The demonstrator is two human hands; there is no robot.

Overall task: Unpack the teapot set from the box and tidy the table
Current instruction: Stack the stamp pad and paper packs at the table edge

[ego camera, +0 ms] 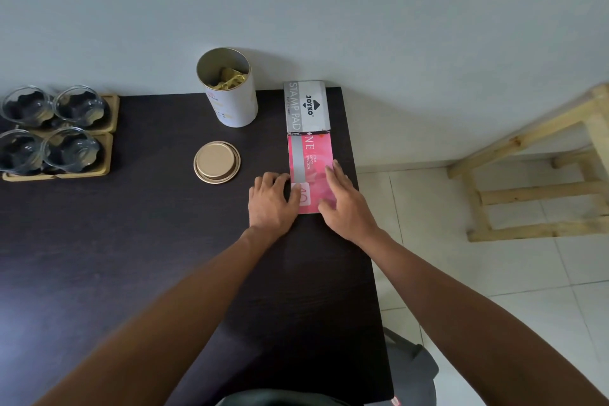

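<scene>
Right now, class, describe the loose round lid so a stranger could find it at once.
Start at the dark table against the wall. Near its far edge stands an open white canister; the lid lies flat just in front of it, left of the pink box. It is the only gold disc there.

Single head view, steeply down and forward, close over table (131, 257)
</scene>
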